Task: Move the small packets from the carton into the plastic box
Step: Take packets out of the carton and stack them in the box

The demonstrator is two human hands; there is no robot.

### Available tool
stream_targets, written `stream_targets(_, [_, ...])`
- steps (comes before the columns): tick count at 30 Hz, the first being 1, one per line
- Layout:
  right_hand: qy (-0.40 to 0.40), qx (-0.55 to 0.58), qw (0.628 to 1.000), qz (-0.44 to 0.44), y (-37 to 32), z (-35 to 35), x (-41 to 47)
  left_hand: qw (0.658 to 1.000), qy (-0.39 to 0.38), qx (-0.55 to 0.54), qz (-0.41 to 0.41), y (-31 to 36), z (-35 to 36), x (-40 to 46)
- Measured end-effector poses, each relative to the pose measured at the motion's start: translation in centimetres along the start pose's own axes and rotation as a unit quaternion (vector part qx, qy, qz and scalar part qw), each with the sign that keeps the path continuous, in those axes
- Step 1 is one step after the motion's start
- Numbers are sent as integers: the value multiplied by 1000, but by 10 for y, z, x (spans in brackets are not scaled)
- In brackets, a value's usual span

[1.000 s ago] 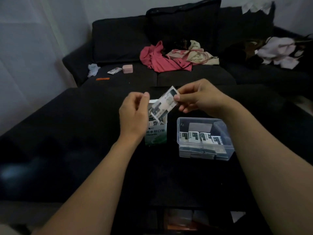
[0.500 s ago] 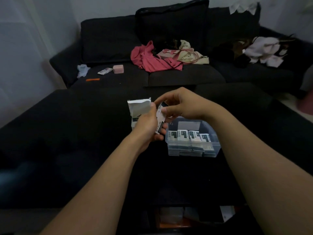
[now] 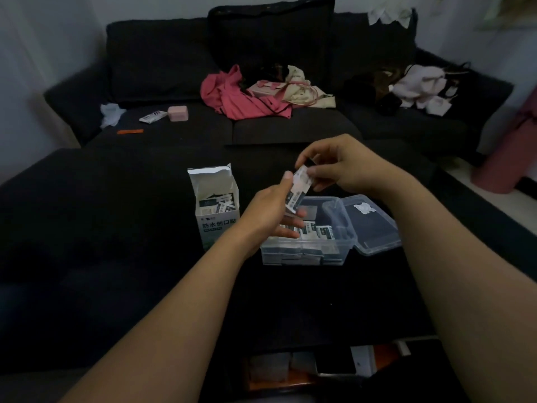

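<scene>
White card forms the carton (image 3: 216, 205), which stands upright on the dark tabletop (image 3: 319, 301) at the left with its top flap folded back, so the small packets (image 3: 217, 204) left inside can be reached from above. Just right of it the left hand (image 3: 268, 212) hovers over the plastic box (image 3: 305, 251), thumb and fingers closed on the lower part of one packet (image 3: 297, 189). The right hand (image 3: 340, 167) pinches the same packet's upper end between thumb and forefinger, probably steadying it upright before it goes in. The box sits just beside the carton, keeping each transfer short; packets already stand in a row inside. Its clear lid (image 3: 374, 225) hangs open to the right, away from both arms.
</scene>
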State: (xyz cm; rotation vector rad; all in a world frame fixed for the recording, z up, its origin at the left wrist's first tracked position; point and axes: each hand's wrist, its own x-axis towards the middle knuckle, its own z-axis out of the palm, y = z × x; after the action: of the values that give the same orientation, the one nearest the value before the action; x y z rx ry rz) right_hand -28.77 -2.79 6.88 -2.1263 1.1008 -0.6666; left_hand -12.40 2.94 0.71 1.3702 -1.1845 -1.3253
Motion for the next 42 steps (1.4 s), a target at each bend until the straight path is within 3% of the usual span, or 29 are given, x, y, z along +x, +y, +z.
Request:
stream_targets(2, [16,36,999,25,5,3,-2,999,11,-27,40,0,7,1])
stream_targets(5, [11,97,991,91,6,10,-3,989,110,-38,96,-2,6,2])
stream_targets(9, [-99,61,982,147,6,10,-10,985,146,-36,81,-6,3,7])
stream_targets(12, [-147,29,978,147,9,5,-12,986,133,10,98,-5,6,8])
stream_targets(16, [-30,17,998,60,8,-1,-10,977,95,123,146,-8,8,9])
stream_targets(20, [-30,-64,997,-12,8,2,-7,961,94,192,178,-10,14,11])
stream_targets(22, [-15,-44,999,-9,10,-1,-8,971,76,165,156,-8,17,13])
stream_targets(25, [-6,-31,999,-8,12,-7,-11,994,-12,59,86,-5,27,8])
stream_targets(33, [8,-133,991,16,15,-12,-11,985,-4,133,111,-11,41,11])
stream_targets(37, [2,-176,982,67,24,-26,-10,918,16,332,216,-14,28,14])
stream_targets(42, [-54,-228,966,107,33,-12,-9,786,-90,566,230,-33,14,17])
